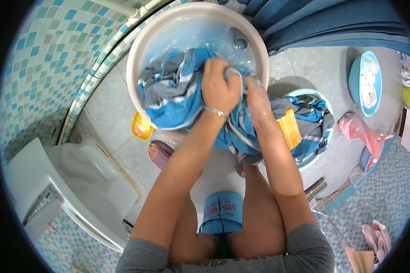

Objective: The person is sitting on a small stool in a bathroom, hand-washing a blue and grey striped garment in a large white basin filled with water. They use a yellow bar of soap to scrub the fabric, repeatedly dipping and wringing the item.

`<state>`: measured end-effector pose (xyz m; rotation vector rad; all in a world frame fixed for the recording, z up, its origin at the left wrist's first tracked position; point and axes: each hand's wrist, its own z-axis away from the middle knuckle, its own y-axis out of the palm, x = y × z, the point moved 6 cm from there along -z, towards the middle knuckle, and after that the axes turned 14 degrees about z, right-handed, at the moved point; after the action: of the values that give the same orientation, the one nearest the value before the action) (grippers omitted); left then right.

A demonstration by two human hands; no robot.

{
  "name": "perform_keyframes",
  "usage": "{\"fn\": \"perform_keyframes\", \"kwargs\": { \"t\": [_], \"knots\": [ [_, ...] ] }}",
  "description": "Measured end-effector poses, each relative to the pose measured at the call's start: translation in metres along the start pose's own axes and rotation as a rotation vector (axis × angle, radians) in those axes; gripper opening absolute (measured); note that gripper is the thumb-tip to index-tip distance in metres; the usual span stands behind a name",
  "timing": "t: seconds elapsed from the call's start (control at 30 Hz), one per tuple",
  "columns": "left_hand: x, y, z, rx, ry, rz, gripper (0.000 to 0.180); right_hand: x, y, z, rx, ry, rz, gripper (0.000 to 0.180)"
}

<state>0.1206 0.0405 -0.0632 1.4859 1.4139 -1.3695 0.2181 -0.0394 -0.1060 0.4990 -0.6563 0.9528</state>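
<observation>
My left hand [219, 86], with a silver bracelet at its wrist, is closed on a fold of wet blue, grey and white striped cloth [177, 111]. Close beside it, my right hand [258, 99] grips the same cloth; its fingertips are partly hidden. The cloth is bunched inside a large pale pink basin [135, 86] of bluish, foamy water and hangs over the near rim toward my legs. A small dark bit of fabric [238, 37] lies in the water at the far right.
Right of the big basin stands a light blue basin [327, 102] of similar cloth, with a yellow slab-like object [289, 129] at its edge. Farther right is a blue basin [354, 82] with white cloth. A yellow soap dish [142, 127] and toilet [95, 166] are left; a blue curtain [337, 22] hangs behind.
</observation>
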Motion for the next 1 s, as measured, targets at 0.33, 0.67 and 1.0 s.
{"fn": "perform_keyframes", "kwargs": {
  "t": [0.33, 0.67, 1.0],
  "knots": [
    [-0.034, 0.02, 0.019, 0.17, 0.064, -0.069, 0.017, 0.007, -0.005, -0.005, -0.073, -0.064, 0.007, 0.041],
    [-0.047, 0.025, 0.041, 0.329, 0.059, -0.172, 0.016, 0.008, -0.014, 0.005, -0.173, -0.138, -0.011, 0.05],
    [-0.052, 0.014, 0.043, 0.188, 0.048, -0.143, 0.013, 0.006, -0.012, 0.009, -0.16, -0.353, 0.577, 0.044]
  ]
}}
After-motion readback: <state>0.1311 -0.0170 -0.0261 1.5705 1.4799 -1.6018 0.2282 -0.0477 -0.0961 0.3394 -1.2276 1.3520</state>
